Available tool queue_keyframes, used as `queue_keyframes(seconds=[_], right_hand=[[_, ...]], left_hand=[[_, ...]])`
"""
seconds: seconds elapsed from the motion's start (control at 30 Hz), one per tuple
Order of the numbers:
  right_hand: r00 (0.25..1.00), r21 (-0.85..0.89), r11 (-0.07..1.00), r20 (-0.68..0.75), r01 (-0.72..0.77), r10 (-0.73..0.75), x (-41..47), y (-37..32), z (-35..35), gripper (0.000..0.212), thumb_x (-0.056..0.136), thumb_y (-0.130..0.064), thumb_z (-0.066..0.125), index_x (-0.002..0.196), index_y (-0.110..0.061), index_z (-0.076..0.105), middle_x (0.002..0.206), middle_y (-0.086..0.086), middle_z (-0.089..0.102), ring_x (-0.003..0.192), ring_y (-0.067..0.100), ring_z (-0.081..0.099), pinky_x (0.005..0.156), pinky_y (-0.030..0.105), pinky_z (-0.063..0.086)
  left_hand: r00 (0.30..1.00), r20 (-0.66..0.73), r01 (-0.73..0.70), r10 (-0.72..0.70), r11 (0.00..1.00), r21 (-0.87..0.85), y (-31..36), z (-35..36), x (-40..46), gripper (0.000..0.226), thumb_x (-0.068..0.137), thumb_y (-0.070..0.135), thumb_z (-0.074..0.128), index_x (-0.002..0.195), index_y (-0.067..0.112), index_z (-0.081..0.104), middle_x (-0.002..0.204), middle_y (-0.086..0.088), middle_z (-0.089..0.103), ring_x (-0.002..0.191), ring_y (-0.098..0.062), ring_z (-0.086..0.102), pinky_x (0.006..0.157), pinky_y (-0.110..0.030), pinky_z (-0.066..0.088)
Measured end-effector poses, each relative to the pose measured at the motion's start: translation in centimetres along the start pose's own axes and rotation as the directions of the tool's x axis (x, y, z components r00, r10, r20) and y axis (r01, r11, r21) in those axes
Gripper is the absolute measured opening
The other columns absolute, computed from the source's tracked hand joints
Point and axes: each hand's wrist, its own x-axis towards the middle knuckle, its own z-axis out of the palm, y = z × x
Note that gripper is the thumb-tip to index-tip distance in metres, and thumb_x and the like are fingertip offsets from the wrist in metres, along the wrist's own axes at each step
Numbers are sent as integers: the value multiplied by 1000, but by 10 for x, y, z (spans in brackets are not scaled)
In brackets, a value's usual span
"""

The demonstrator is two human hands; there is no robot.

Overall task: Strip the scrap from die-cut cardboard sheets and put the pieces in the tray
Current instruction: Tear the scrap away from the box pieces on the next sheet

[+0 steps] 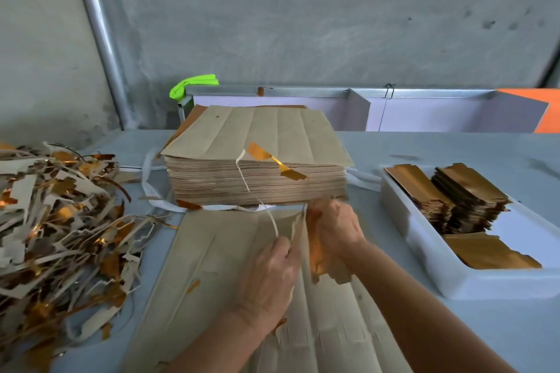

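Observation:
A brown die-cut cardboard sheet (212,269) lies flat on the table in front of me. My left hand (269,275) presses on the sheet and pinches a thin pale scrap strip (272,221) that curls up from it. My right hand (333,230) grips a torn-out piece (321,254), brown with a gold face, lifted on edge above the sheet. Behind the hands stands a tall stack of uncut sheets (257,179) with a gold scrap (278,162) lying on top. At the right, a white tray (448,278) holds piles of gold pieces (466,200).
A big heap of brown and gold scrap (60,221) covers the table's left side. White strapping (148,182) lies around the stack's base. Behind stand a metal-framed white rack (348,106), a green cloth (194,85), an orange panel (539,109) and a grey wall with a pipe (100,30).

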Motion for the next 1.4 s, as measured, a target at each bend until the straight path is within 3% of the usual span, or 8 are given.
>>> queue_keyframes(seconds=[0.23, 0.4, 0.6, 0.7, 0.83, 1.1, 1.27, 1.4], right_hand=[[982, 115, 980, 119, -160, 146, 6, 12, 9, 19, 90, -21, 49, 87, -5, 60, 91, 12, 59, 81, 23, 53, 66, 27, 42], [997, 90, 996, 71, -17, 10, 7, 25, -11, 17, 90, -7, 45, 75, -13, 50, 90, 8, 58, 82, 23, 53, 61, 24, 43], [948, -40, 950, 94, 309, -305, -2, 13, -11, 38, 89, -4, 45, 60, -23, 31, 77, 9, 52, 73, 25, 48, 65, 34, 39], [900, -64, 902, 123, 427, -418, -8, 10, -8, 25, 88, -4, 48, 67, -15, 40, 73, 10, 53, 70, 30, 50, 63, 36, 40], [928, 34, 930, 65, 366, -367, -7, 14, -10, 35, 87, -6, 51, 60, -23, 39, 67, 2, 51, 68, 23, 46, 59, 30, 38], [989, 133, 980, -1, 145, -146, -6, 7, 6, 36, 87, -6, 50, 56, -15, 34, 59, 0, 40, 64, 21, 39, 47, 24, 28], [992, -30, 993, -50, 111, -112, -7, 1, 3, 13, 90, -9, 42, 82, -10, 52, 79, 7, 51, 76, 26, 46, 64, 27, 34], [958, -90, 955, 80, 282, -275, -14, -7, -3, 31, 91, -11, 43, 63, -22, 36, 75, 5, 51, 71, 24, 46, 62, 27, 34]], left_hand=[[995, 70, -69, 78, 991, -117, 27, -2, -1, 10, 71, 6, 63, 68, 16, 61, 71, 2, 57, 54, -13, 54, 46, -21, 41], [897, 164, 439, -411, 779, -448, -9, -6, 17, 41, 84, 27, 66, 115, 17, 41, 108, 2, 48, 89, -13, 51, 75, -23, 44], [948, 192, 286, -256, 947, -149, -47, -12, 76, 112, 74, 12, 74, 148, 37, -6, 156, 7, 1, 141, -24, 21, 95, -27, 38], [883, 429, 320, -189, 912, -257, -60, -11, 90, 111, 70, 10, 79, 147, 43, 6, 146, 9, 32, 119, -16, 49, 83, -28, 47], [820, 533, 427, -210, 844, -324, -79, -10, 92, 38, 72, 17, 81, 107, 10, 68, 95, -9, 68, 84, -21, 61, 74, -32, 47], [786, 491, 591, -375, 690, -418, -82, -11, 75, 28, 82, 10, 72, 60, 14, 56, 46, 4, 48, 30, -7, 46, 34, -16, 33], [799, 489, 591, -350, 608, -529, -74, -12, 71, 24, 88, 5, 63, 68, 17, 59, 55, 2, 58, 42, -6, 57, 48, -22, 46], [787, 523, 616, -327, 372, -694, -69, -18, 68, 7, 86, 14, 68, 91, 17, 63, 72, 0, 66, 49, -12, 61, 45, -20, 47]])
